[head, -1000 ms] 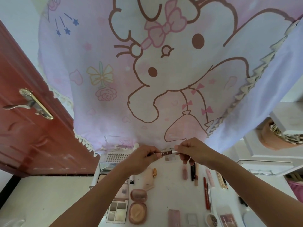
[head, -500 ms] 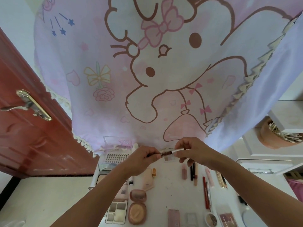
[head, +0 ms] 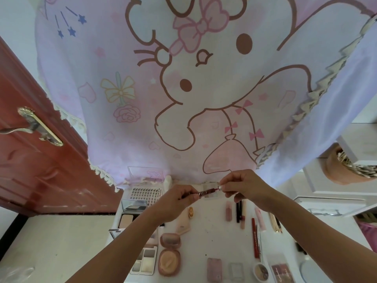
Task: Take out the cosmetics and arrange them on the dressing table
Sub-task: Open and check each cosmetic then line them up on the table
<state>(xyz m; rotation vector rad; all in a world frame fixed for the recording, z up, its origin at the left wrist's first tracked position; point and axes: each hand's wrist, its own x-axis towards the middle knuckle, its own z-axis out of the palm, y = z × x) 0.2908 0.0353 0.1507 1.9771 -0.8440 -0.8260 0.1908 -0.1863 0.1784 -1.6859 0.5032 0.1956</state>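
Both hands hold one thin dark-red cosmetic stick (head: 209,191) above the back of the white dressing table (head: 214,235). My left hand (head: 179,199) grips its left end, and my right hand (head: 240,186) pinches the pale cap end. Below them lie a row of lip tubes and pencils (head: 238,213), a red pencil (head: 254,237), an open round powder compact (head: 169,256), an eyeshadow palette (head: 144,262) and a lash tray (head: 145,194).
A pink cartoon curtain (head: 193,88) hangs right behind the table. A red door (head: 40,160) with a brass handle stands at left. A white shelf with a terracotta pot (head: 344,170) is at right. Small compacts (head: 214,269) lie along the table's near edge.
The stick has tilted, its right end rising as my right hand lifted slightly. My left hand stays in nearly the same place.
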